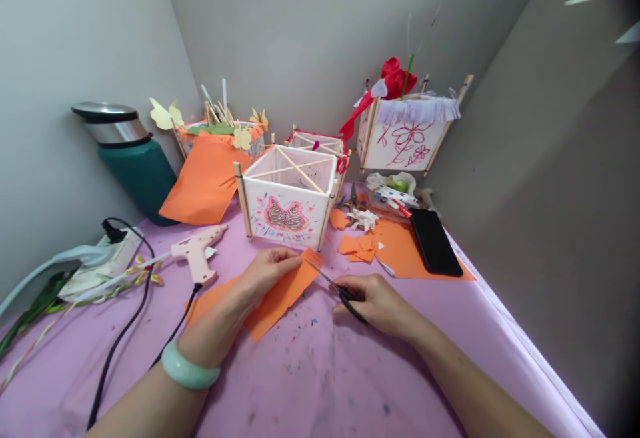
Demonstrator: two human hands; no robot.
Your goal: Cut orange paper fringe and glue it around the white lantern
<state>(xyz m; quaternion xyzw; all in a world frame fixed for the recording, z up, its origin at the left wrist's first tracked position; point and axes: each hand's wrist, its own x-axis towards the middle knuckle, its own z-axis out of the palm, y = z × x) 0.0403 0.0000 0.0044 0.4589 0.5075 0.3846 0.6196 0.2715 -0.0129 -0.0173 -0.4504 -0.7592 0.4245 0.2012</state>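
My left hand (273,271) pinches a strip of orange paper (280,301) near its far end, above the pink tablecloth. In my right hand (373,301) is a pair of dark-handled scissors (345,291), its fingers through the loops. The blades reach the paper's right edge, close to my left fingertips, where fine slits show. Just behind the paper stands a white box-shaped lantern (285,215) with wooden corner sticks and a butterfly-like drawing on its front. Small orange paper scraps (357,248) lie to the right of it.
A pink glue gun (195,251) with a black cord lies at left, near a power strip (105,268) and a teal bottle (135,171). A black phone (435,241) rests on orange paper at right. Decorated lanterns (410,135) stand along the wall.
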